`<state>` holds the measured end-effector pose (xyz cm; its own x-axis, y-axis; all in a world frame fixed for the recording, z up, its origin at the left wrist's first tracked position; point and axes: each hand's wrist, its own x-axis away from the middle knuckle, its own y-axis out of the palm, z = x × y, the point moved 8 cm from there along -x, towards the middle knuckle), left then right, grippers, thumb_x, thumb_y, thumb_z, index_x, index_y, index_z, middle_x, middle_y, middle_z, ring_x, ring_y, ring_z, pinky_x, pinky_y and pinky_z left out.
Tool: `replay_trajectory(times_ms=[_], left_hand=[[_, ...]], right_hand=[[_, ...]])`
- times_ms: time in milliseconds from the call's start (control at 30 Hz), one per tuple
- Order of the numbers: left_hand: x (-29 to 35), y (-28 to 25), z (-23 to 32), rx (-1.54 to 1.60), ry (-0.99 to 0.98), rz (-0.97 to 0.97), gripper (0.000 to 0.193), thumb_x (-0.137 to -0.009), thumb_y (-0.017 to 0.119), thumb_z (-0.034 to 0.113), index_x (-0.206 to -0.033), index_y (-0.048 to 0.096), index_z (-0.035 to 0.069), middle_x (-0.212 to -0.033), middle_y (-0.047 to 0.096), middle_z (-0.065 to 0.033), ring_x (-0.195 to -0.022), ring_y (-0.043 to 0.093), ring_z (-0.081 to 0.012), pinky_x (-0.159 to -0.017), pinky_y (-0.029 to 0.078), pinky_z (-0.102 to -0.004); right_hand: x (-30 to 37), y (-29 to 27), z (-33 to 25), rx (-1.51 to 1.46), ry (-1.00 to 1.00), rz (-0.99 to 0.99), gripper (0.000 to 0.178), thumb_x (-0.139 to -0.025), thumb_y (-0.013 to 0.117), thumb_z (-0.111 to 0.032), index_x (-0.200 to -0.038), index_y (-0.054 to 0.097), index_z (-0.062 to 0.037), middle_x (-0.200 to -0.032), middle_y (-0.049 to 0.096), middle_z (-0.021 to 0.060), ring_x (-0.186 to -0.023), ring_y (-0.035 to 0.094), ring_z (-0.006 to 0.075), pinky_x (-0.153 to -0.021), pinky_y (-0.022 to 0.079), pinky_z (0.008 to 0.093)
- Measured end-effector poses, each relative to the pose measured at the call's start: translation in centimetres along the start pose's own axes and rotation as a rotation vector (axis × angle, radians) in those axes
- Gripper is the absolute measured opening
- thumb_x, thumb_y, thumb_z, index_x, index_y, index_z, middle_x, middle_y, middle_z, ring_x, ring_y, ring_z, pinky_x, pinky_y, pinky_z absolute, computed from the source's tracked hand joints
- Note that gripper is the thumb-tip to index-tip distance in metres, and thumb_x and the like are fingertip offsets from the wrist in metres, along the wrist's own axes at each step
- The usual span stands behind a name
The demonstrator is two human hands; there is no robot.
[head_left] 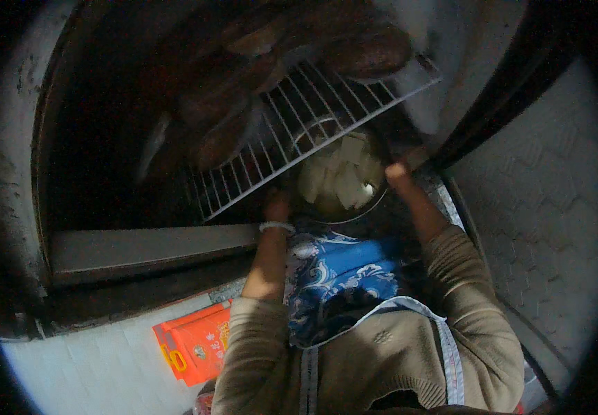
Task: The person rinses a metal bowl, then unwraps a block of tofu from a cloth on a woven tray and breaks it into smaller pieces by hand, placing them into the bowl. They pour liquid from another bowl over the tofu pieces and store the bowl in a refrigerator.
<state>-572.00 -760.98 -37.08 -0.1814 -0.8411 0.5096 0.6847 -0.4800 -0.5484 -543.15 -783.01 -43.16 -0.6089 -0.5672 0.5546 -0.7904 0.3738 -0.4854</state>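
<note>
Two of our hands reach up to a round metal bowl (340, 181) full of pale chunks. The bowl sits low inside a dark fridge, right under a white wire shelf (292, 131). The shelf tilts, its long side running from lower left to upper right, so little room is left above the bowl. Our left hand (277, 206) touches the bowl's left rim. Our right hand (397, 173) grips the right rim. How tightly the fingers close, we cannot tell.
</note>
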Motion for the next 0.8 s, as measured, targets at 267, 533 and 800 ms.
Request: replay_trajectory(times_ms=[267, 533, 800], left_hand=[[16.1, 2.6, 5.0, -0.962, 0.814, -0.256, 0.052, -0.075, 0.057, 0.030, -0.121, 0.049, 0.007, -0.124, 0.047, -0.0184, -0.111, 0.045, -0.0366, -0.096, 0.032, -0.0477], [17.3, 4.7, 6.1, -1.142, 0.916, -0.188, 0.052, -0.078, 0.053, 0.038, -0.122, 0.049, 0.010, -0.126, 0.047, -0.0150, -0.114, 0.044, -0.0345, -0.097, 0.032, -0.0512], [13.0, 9.3, 9.1, -1.035, 0.491, -0.599, 0.058, -0.084, 0.043, 0.045, -0.123, 0.046, 0.002, -0.122, 0.049, -0.0241, -0.114, 0.045, -0.0384, -0.097, 0.036, -0.0418]], right_hand=[[-3.3, 6.1, -5.4, 0.357, -0.163, -0.109, 0.030, -0.076, 0.057, -0.019, -0.102, 0.060, -0.0041, -0.096, 0.058, 0.0174, -0.088, 0.055, 0.0284, -0.076, 0.046, 0.0413], [-0.3, 13.8, -8.8, 0.480, -0.545, 0.209, 0.037, -0.084, 0.049, -0.029, -0.112, 0.059, -0.0067, -0.118, 0.053, 0.0141, -0.104, 0.051, 0.0334, -0.088, 0.039, 0.0502], [10.9, -1.0, -4.4, -0.061, -0.144, -0.237, 0.034, -0.082, 0.053, -0.031, -0.103, 0.059, -0.0063, -0.097, 0.060, 0.0222, -0.092, 0.057, 0.0380, -0.078, 0.046, 0.0461]])
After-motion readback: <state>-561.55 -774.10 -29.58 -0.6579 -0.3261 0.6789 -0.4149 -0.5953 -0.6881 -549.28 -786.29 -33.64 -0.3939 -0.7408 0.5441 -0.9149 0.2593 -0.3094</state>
